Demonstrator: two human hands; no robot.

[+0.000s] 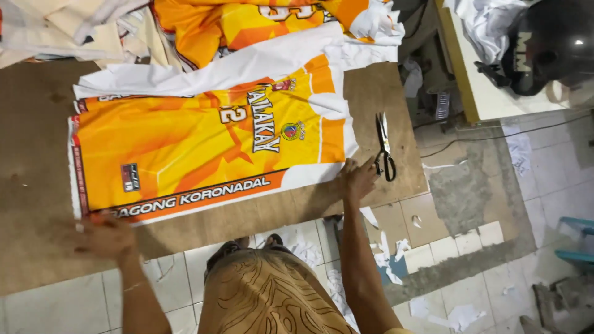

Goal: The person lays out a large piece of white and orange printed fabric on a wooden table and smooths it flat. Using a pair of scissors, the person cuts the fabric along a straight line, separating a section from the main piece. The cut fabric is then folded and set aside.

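- A printed sheet of orange and yellow fabric with white borders (pixel 204 145), bearing lettering, a numeral and a small round crest, lies flat on the brown wooden worktable (pixel 37 124), spread across its middle from the left side to right of centre.
- Its near edge carries an orange band with white lettering; a small dark rectangular patch sits near its left end.
- The left hand (pixel 105 238) rests at the sheet's near left corner, blurred; I cannot tell whether its fingers pinch the cloth or only press on it.
- The right hand (pixel 357 178) lies at the sheet's near right corner, fingers spread flat on the white edge and table, gripping nothing.
- A pair of steel scissors with black handles (pixel 384 148) lies just right of that hand, blades shut, pointing away.
- More orange and white printed fabric (pixel 260 25) is piled at the far side, with cream cloth (pixel 68 28) to its left.
- A black helmet (pixel 544 46) sits on a white surface at far right.
- Paper scraps (pixel 396 247) litter the tiled floor.
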